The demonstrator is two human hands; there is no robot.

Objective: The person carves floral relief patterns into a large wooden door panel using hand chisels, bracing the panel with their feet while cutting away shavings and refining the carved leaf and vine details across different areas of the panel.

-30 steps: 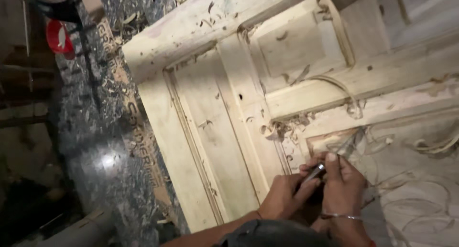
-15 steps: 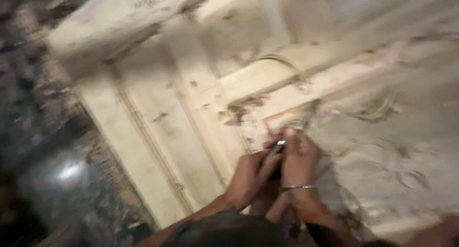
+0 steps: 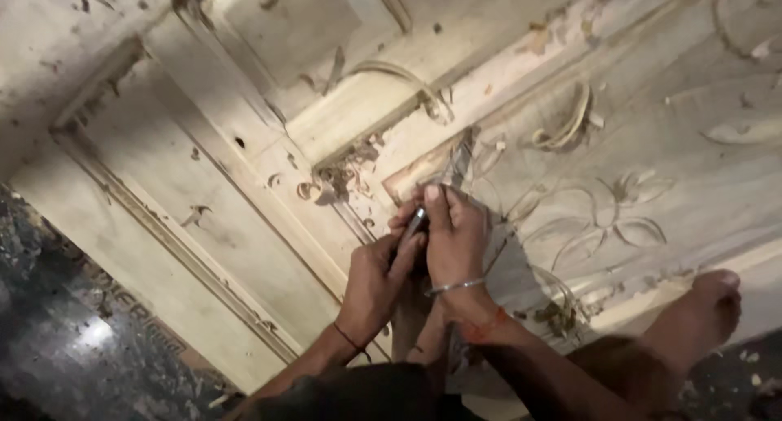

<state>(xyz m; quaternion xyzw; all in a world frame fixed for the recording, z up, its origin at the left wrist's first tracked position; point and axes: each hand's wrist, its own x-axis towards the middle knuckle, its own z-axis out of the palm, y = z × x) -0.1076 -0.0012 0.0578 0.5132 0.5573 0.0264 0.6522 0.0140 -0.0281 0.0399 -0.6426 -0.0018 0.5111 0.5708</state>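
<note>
Dark stone floor (image 3: 73,348), glossy and speckled with chips, fills the 8 o'clock corner; a second ago it took up far more of the view, so the head has swung in over the work and the panel now covers nearly the whole frame

Pale raw wood makes up the door (image 3: 244,201), lying flat, with raised rails, sunken rectangular panels and crisp moulded edges, all dusted with curled shavings (image 3: 346,172) that gather at about 11 o'clock from the hands

Both hands sit at the same spot as half a second back, close together near the centre, so the cutting goes on in one place rather than moving along the panel. The left hand (image 3: 375,278), a thin red thread at its wrist, is closed around the lower shaft of a slim metal chisel (image 3: 414,223). The right hand (image 3: 456,238), wearing a plain metal bangle (image 3: 456,287), is clamped over the upper part, its fingers pressing down by the tip, which is hidden under them. The chisel leans toward 1 o'clock and meets the wood at the corner of a carved frame

At 3 o'clock shallow incised petals (image 3: 619,213) and looping stems show smooth, rounded grooves. A bare foot (image 3: 696,311) rests on the door's edge at 4 o'clock
</note>
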